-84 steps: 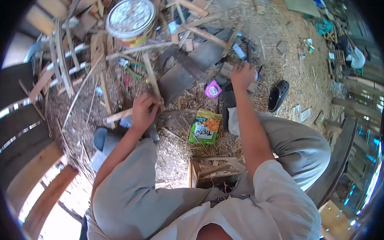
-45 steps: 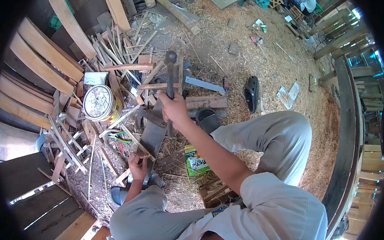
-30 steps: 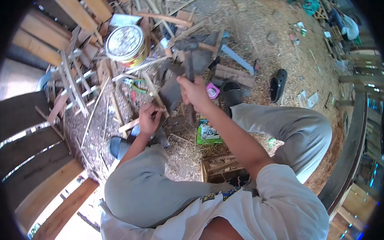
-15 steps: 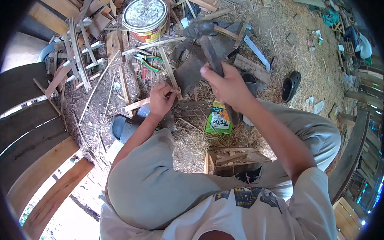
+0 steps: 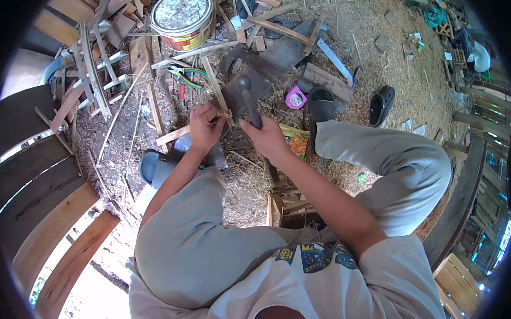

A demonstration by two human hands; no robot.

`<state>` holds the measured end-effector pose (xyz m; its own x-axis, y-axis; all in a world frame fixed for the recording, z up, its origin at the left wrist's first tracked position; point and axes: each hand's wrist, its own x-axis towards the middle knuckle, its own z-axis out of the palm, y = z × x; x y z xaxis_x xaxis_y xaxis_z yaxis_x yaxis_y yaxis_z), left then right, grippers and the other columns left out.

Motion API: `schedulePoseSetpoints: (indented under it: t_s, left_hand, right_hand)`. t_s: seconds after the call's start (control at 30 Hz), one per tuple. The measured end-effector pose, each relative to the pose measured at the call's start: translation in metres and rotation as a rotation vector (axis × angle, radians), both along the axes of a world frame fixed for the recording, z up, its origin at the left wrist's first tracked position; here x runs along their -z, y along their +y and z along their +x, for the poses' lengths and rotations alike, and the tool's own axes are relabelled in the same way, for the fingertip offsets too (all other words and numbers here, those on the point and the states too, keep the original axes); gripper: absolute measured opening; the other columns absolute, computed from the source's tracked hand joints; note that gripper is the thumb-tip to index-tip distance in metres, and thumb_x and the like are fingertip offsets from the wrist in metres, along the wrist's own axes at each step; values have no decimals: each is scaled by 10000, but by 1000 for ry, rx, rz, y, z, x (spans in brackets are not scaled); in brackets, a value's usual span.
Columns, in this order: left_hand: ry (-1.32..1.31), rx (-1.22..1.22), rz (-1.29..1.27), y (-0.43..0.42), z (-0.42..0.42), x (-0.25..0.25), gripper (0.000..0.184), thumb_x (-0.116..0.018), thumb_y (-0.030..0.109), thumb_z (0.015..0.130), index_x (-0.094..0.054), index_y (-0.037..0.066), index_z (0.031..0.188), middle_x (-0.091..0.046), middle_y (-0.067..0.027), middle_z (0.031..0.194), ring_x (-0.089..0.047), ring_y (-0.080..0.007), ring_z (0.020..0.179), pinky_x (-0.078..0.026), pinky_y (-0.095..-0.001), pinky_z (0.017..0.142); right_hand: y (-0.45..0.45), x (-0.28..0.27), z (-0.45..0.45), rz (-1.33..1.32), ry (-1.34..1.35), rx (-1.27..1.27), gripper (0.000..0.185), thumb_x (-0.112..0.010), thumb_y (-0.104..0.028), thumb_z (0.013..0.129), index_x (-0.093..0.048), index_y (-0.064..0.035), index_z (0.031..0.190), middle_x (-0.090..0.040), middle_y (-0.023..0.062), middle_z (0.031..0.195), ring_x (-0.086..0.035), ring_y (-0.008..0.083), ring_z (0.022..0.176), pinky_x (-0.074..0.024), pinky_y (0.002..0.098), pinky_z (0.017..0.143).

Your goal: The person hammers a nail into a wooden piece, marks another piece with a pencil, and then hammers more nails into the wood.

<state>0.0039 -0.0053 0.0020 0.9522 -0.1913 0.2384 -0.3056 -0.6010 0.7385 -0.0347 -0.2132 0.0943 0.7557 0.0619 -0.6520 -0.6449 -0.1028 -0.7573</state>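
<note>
My right hand point(image 5: 266, 139) is wrapped round the handle of a hammer point(image 5: 250, 102), whose rounded head points up and away from me. Just to its left, my left hand point(image 5: 206, 126) is closed at the near end of a thin wooden strip point(image 5: 215, 85); its fingertips pinch something too small to make out. That strip end lies over a dark flat board point(image 5: 249, 87). The hammer is close beside the strip, and its lower handle is partly covered by my right hand. A green and yellow packet point(image 5: 299, 143) is partly hidden behind my right wrist.
A lidded bucket point(image 5: 182, 16), pliers point(image 5: 186, 76) and wood pieces lie beyond my left hand. A pink tape measure point(image 5: 295, 97), a metal ruler point(image 5: 335, 61) and a loose clog point(image 5: 382, 106) lie to the right. A wooden box point(image 5: 270, 209) stands near my lap.
Since half a second ago, my right hand and the hammer have moved left and down toward my left hand. The tape measure shows again. Earliest, my right hand was farther right, beyond the tape measure.
</note>
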Motion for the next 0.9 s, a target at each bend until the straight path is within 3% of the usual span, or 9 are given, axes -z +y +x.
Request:
schedulePoseSetpoints:
  t_s: [0.1, 0.17, 0.2, 0.4, 0.57, 0.7, 0.77, 0.83, 0.9]
  left_hand:
    - [-15, -10, 22, -1, 0, -2, 107, -800, 67, 767, -704, 89, 809, -624, -50, 864, -609, -302, 867, -443, -430, 793]
    - [-39, -19, 40, -1, 0, -2, 110, -804, 67, 764, -707, 90, 811, -622, -49, 864, -609, -301, 865, -442, -427, 792]
    - [-37, -20, 34, 0, 0, -3, 114, -808, 67, 761, -708, 90, 812, -621, -48, 862, -608, -300, 861, -443, -426, 788]
    - [14, -11, 44, -1, 0, -8, 128, -811, 50, 769, -700, 72, 828, -641, -69, 883, -624, -308, 873, -461, -427, 793]
    - [88, 29, -8, 3, 2, 3, 126, -795, 4, 804, -706, 18, 892, -685, -105, 940, -669, -301, 879, -508, -392, 782]
    - [247, 7, -192, 4, 6, 4, 64, -811, 57, 872, -756, 42, 901, -680, -72, 885, -666, -214, 803, -509, -339, 754]
    - [321, 9, -305, 10, 14, 9, 49, -794, 55, 919, -764, 25, 943, -693, -71, 892, -675, -172, 807, -521, -305, 766]
    - [429, -23, -615, 15, 21, 12, 63, -739, 61, 1002, -767, 12, 1030, -720, -38, 937, -661, -103, 864, -518, -262, 812]
    - [542, -50, -659, 23, 18, 12, 85, -706, 55, 1034, -759, 2, 1073, -734, -6, 995, -656, -79, 919, -516, -251, 847]
  right_hand:
    - [19, 47, 28, -154, -55, 19, 288, -781, -293, 969, -676, -34, 1037, -632, 30, 698, -591, 156, 552, -467, 370, 522]
    - [29, 65, 41, -246, -115, 52, 224, -785, -221, 970, -625, -65, 991, -562, -9, 635, -511, 116, 450, -386, 329, 407]
    - [30, 67, 45, -244, -110, 46, 224, -785, -221, 970, -625, -65, 991, -562, -9, 635, -511, 116, 450, -386, 329, 407]
    - [27, 80, 50, -138, -61, 22, 253, -820, -217, 926, -617, -70, 959, -581, 7, 652, -536, 127, 473, -411, 340, 421]
    - [22, 82, 55, -259, -64, -85, 366, -855, -291, 864, -706, -28, 1069, -714, 115, 756, -699, 231, 600, -544, 386, 555]
    - [21, 94, 52, -331, -168, -92, 324, -862, -267, 889, -622, -67, 973, -600, 17, 670, -561, 135, 490, -442, 335, 440]
    - [20, 82, 54, -308, -72, -106, 476, -872, -360, 836, -722, -1, 1111, -756, 175, 869, -744, 338, 778, -572, 446, 732]
    - [20, 90, 53, -311, -81, -110, 477, -873, -358, 836, -722, -5, 1120, -758, 176, 876, -746, 337, 780, -571, 446, 729]
    - [21, 93, 53, -317, -93, -123, 479, -875, -356, 836, -723, -8, 1128, -759, 178, 883, -748, 335, 782, -570, 445, 725]
